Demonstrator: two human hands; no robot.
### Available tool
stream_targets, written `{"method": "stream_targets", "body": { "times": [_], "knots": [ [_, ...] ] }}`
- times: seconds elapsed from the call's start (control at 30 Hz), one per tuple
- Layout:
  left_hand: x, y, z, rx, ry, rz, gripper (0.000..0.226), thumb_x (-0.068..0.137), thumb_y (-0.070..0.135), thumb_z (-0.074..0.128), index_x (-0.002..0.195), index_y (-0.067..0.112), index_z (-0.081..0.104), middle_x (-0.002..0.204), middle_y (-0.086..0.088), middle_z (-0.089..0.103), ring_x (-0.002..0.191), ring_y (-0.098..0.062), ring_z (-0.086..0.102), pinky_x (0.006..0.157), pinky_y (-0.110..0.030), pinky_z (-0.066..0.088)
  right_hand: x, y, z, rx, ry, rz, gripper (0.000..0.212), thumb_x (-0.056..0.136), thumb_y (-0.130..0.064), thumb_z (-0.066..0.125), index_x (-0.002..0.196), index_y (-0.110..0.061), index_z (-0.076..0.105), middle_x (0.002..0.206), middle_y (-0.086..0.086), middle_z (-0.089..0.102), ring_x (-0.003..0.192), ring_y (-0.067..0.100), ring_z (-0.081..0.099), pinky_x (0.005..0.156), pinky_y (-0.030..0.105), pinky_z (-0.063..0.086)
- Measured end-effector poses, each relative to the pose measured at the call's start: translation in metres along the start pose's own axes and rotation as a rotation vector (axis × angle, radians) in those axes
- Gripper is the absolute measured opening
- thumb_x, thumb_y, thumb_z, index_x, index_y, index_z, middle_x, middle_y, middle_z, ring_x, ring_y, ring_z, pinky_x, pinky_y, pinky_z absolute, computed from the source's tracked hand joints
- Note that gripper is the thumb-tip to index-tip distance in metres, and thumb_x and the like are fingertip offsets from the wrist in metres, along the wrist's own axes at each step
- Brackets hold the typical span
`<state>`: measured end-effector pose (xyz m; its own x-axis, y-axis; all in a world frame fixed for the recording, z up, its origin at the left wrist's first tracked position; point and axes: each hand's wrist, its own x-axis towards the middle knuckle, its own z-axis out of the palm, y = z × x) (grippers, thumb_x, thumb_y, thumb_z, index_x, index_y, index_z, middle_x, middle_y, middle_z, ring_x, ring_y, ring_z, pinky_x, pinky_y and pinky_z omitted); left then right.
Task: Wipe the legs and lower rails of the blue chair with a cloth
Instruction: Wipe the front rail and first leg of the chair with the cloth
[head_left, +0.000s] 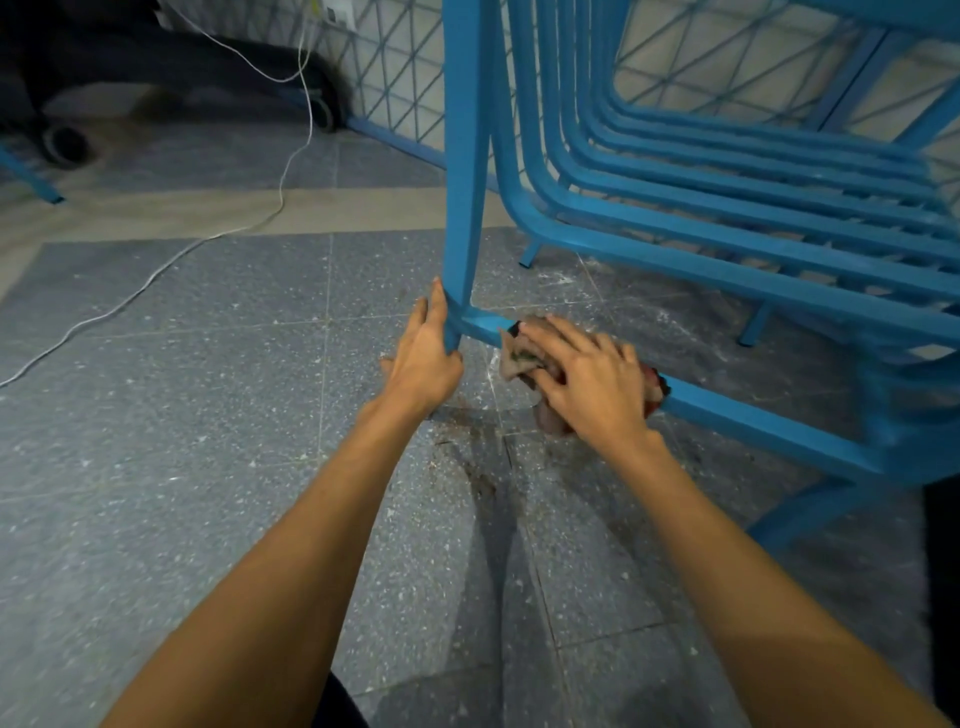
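Gripping the seemingly rigid chair leg (465, 156) low with the left hand (423, 358), pressing the soft, limp cloth (519, 358) onto the lower rail (753, 421) with the right hand (587, 379) spread flat.

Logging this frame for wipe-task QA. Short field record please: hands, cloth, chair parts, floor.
left hand: holds the chair leg near its foot, thumb round it
right hand: fingers spread, presses the cloth onto the lower rail
cloth: bunched, draped over the rail close to the leg joint
floor: grey speckled tiles, white dust and a brown stain near the rail
cable: white, lies across the floor at left
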<state>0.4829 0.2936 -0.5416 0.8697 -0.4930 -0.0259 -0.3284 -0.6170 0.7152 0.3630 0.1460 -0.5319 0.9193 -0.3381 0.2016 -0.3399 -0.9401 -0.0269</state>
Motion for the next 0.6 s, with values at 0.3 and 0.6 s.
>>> {"method": "stream_targets", "body": {
  "times": [0.3, 0.6],
  "knots": [
    [0.0, 0.0, -0.004, -0.023, -0.035, 0.024, 0.086, 0.08, 0.017, 0.052, 0.15, 0.034, 0.005, 0.156, -0.002, 0.018, 0.136, -0.033, 0.033, 0.104, -0.063, 0.031, 0.052, -0.059, 0.003, 0.075, -0.192, 0.18, 0.057, 0.092, -0.055, 0.045, 0.137, -0.02, 0.041, 0.134, 0.012, 0.053, 0.123, 0.04, 0.046, 0.101, 0.054, 0.031],
    [-0.001, 0.008, -0.012, -0.099, -0.052, -0.044, 0.077, 0.088, 0.008, 0.05, 0.151, 0.025, 0.01, 0.16, -0.001, 0.002, 0.146, -0.023, 0.007, 0.114, -0.058, 0.014, 0.037, -0.081, 0.024, -0.319, 0.132, -0.029, 0.036, 0.084, -0.013, 0.046, 0.113, -0.007, 0.067, 0.105, 0.012, 0.071, 0.099, 0.031, 0.065, 0.087, 0.043, 0.049]
  ]
}}
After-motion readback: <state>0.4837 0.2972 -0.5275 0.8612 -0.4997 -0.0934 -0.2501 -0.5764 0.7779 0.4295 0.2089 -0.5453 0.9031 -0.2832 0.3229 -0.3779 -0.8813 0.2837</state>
